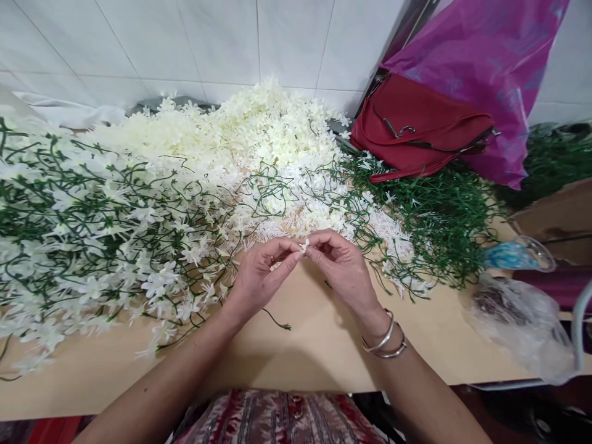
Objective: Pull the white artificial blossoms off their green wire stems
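Note:
Between the fingertips of both hands is a small white artificial flower (304, 246), held just above the table's near side. My left hand (266, 268) pinches it from the left, thumb and index finger together. From the other side my right hand (340, 265) pinches it too; two metal bangles circle that wrist. Past my fingers lie loose cream-white blossoms (277, 135) in a heap and thin white stamen pieces (272, 228). To the left spreads a big pile of white flowers on green stems (92, 228). A single green stem (277, 320) rests below my left hand.
Bare green stems (444, 222) are heaped at right, with a red handbag (420, 126) on them and a purple plastic bag (499, 74) behind. A clear plastic bag (518, 320) and a blue-and-clear container (518, 254) sit near the table's (416, 345) right end. A tiled wall (222, 37) bounds the back.

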`<act>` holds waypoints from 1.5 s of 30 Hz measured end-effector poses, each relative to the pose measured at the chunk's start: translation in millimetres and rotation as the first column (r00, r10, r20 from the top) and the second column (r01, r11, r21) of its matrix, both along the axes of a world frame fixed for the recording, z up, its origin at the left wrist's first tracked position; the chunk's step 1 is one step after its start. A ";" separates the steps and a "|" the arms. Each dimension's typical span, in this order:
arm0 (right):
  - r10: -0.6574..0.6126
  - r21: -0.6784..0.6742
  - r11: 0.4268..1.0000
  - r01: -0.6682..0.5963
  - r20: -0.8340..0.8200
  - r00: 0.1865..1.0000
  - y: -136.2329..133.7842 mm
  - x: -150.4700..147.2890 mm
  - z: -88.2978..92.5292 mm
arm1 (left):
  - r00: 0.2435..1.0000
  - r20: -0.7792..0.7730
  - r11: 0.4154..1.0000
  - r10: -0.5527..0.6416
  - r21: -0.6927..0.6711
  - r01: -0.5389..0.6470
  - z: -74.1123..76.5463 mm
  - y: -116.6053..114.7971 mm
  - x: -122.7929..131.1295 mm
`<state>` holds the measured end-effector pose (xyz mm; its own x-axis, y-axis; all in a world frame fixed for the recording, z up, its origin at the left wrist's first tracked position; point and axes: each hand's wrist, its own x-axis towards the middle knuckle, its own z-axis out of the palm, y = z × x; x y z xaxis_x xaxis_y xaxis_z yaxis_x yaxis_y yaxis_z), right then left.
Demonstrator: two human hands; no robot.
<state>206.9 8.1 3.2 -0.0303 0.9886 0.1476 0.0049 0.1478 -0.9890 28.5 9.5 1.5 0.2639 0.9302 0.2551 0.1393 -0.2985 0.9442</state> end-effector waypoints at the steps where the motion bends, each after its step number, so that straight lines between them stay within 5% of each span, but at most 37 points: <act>1: -0.008 0.021 1.000 0.007 0.007 1.000 0.5 0.6 0.4 | 1.000 0.016 1.000 -0.004 -0.019 0.004 0.8 0.1 0.5; 7: -0.082 -0.004 0.997 0.082 -0.034 0.996 4.8 7.0 0.5 | 0.987 -0.090 0.988 0.135 0.085 -0.127 15.7 -8.2 -15.4; 10: -0.117 -0.009 0.993 0.116 -0.038 0.992 7.1 12.3 -2.3 | 0.937 -0.344 0.974 -0.056 0.188 0.127 21.6 -24.0 -35.1; 13: -0.134 -0.016 0.991 0.134 -0.026 0.991 8.1 15.1 -4.8 | 0.785 -0.586 0.912 -0.203 0.179 0.369 16.7 -43.3 -48.6; 17: -0.134 -0.010 0.991 0.134 -0.043 0.990 8.0 15.1 -7.8 | 0.683 -0.697 0.856 -0.215 0.202 0.476 -3.1 -56.0 -46.8; 22: -0.145 -0.020 0.989 0.143 -0.077 0.986 8.4 15.3 -9.9 | 0.788 -0.555 0.872 -0.268 0.208 0.443 -9.1 -55.3 -36.8; 25: -0.142 -0.042 0.989 0.140 -0.062 0.988 8.7 15.9 -8.0 | 0.901 -0.257 0.931 -0.348 0.021 0.365 2.8 -54.8 -35.2; 28: -0.066 -0.069 0.996 0.065 -0.025 0.997 7.7 15.1 -4.1 | 0.973 0.003 0.958 -0.230 -0.177 0.227 3.6 -50.0 -33.2; 33: 0.195 -0.152 0.971 -0.187 0.040 0.980 2.0 9.0 -1.1 | 0.996 -0.028 0.976 0.082 -0.201 -0.086 -23.5 -38.5 -28.4; 38: 0.330 -0.209 0.926 -0.314 0.048 0.943 -2.9 5.4 -1.1 | 0.984 0.064 0.945 0.166 -0.295 -0.140 -32.0 -40.0 -26.0; 45: 0.332 -0.228 0.925 -0.305 0.091 0.939 -3.3 3.8 -1.9 | 0.990 0.039 0.964 0.138 -0.235 -0.125 -27.2 -42.5 -24.6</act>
